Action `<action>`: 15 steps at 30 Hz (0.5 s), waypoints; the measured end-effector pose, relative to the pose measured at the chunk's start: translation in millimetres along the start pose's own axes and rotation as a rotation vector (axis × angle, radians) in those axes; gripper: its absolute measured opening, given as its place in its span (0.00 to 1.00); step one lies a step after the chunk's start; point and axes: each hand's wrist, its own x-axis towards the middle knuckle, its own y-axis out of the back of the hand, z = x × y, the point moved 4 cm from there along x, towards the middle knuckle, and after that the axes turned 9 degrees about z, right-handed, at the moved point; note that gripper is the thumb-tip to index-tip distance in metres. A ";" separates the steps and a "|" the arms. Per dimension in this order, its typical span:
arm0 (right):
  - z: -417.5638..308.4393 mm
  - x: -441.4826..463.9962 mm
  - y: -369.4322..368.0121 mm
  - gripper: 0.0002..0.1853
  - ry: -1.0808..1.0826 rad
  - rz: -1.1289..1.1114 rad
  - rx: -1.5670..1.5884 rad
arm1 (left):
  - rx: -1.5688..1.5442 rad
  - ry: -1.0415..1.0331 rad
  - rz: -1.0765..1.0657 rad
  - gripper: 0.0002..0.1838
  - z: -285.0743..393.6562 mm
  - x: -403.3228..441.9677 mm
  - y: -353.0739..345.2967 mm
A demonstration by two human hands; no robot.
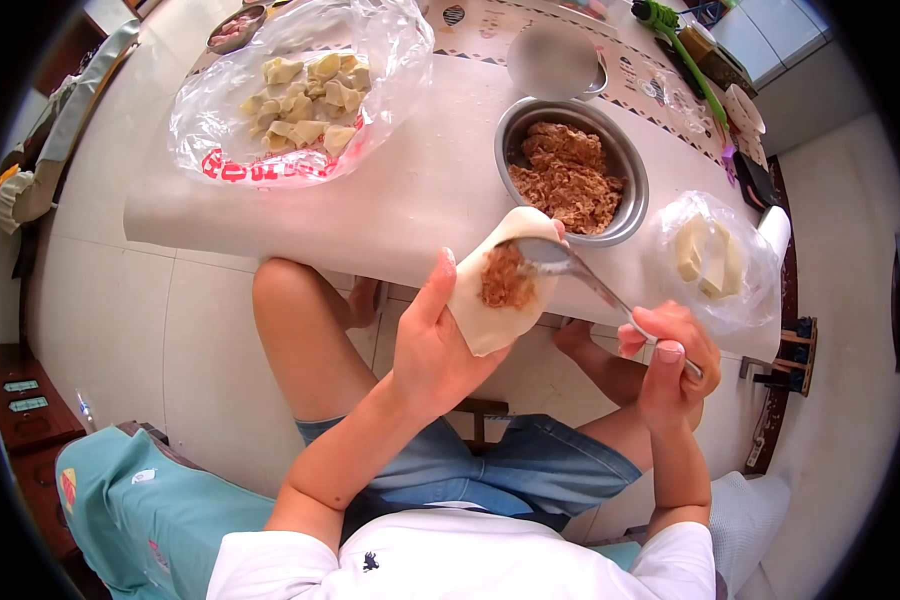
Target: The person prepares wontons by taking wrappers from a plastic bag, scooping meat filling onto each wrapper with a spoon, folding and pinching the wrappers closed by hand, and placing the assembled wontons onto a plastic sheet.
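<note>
A pale dumpling wrapper (490, 318) lies across the palm and fingers of my left hand (435, 350), whose thumb stands up along its left edge. On the wrapper sits a small lump of brown meat filling (503, 278). My right hand (673, 360) grips the handle of a metal spoon (595, 285); the spoon's bowl touches the filling and the wrapper's upper part. Just beyond, a steel bowl (638, 215) holds more brown minced filling (575, 180). To the right, a clear plastic bag (760, 290) contains a stack of pale wrappers (708, 262).
On the table (410, 200), a clear plastic bag (195, 125) with red print carries several folded dumplings (305, 105). A small dish (236, 30) stands at the back left, a metal container (598, 80) behind the bowl. A green-handled item (700, 80) and bowls (743, 110) line the right side.
</note>
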 end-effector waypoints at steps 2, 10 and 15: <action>-1.0 0.5 0.9 0.16 0.102 0.044 -0.063 | 0.044 0.019 0.099 0.35 1.1 -3.6 6.3; -27.9 -21.1 -4.5 0.09 0.564 -0.345 -0.260 | -0.239 -0.038 -0.120 0.35 9.0 3.3 -4.1; -4.7 -44.8 -0.9 0.09 0.755 -0.412 -0.385 | -0.339 -0.056 -0.119 0.35 23.0 -1.9 -9.2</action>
